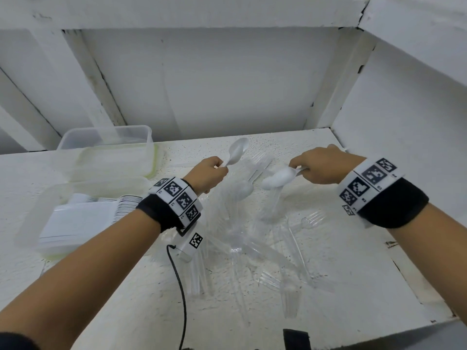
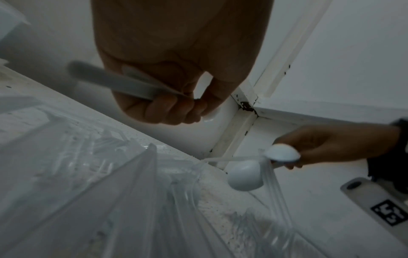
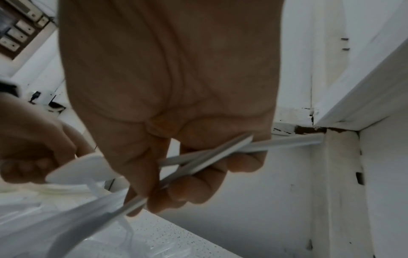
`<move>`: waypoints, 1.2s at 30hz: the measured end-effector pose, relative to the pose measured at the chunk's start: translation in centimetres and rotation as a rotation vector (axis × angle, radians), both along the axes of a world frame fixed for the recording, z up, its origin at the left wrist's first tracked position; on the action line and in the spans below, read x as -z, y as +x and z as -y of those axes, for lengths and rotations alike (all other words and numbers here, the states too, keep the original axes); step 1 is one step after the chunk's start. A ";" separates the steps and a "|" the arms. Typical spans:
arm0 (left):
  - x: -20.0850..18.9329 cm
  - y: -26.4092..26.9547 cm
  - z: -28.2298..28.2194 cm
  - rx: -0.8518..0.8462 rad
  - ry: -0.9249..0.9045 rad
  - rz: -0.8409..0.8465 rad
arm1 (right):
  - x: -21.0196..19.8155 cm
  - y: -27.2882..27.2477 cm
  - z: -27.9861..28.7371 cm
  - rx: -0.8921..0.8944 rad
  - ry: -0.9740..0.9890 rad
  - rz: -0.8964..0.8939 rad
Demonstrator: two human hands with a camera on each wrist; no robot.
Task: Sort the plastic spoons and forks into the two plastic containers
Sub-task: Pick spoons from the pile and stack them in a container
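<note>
My left hand [image 1: 213, 171] grips the handle of a white plastic spoon [image 1: 237, 150], its bowl pointing up and away; the left wrist view shows the fingers [image 2: 170, 108] curled round that handle [image 2: 114, 83]. My right hand [image 1: 319, 166] holds two white spoons [image 1: 278, 178] by their crossed handles [image 3: 209, 157], bowls toward the left. Below both hands lies a pile of clear forks and spoons [image 1: 252, 238]. At the left, the near clear container [image 1: 27, 223] holds a stack of white spoons [image 1: 83, 218]. A second container [image 1: 106, 137] stands behind it.
White shelf walls close in at the back [image 1: 227, 92] and the right [image 1: 404, 122]. A black cable [image 1: 180, 286] runs from my left wrist over the speckled white table [image 1: 353, 261] toward its front edge. A lone clear fork [image 1: 312, 221] lies right of the pile.
</note>
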State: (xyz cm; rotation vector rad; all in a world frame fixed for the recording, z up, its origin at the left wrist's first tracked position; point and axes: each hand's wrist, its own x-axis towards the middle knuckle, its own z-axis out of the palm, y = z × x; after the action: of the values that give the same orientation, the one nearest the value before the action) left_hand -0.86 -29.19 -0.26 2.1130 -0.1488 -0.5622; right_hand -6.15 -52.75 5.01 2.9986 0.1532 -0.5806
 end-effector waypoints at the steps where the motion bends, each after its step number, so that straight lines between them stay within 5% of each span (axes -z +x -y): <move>1: 0.1 0.3 0.5 0.021 0.033 0.024 | -0.2 -0.1 0.0 0.011 0.015 0.004; 12: 1.2 2.1 6.4 0.397 0.508 0.288 | -0.5 -0.8 0.3 0.285 -0.489 0.093; 24: 1.9 1.3 7.4 0.603 0.776 0.305 | 2.4 0.3 0.9 0.491 0.425 0.162; 36: 1.8 0.7 6.7 0.682 0.695 0.259 | 4.9 1.3 0.8 0.633 0.633 0.153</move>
State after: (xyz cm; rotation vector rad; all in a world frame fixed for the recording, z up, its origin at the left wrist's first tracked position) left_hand -0.19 -35.89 -2.10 2.8059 -0.9658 -0.8086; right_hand -4.83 -53.56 0.12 3.6808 -0.7957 -0.3804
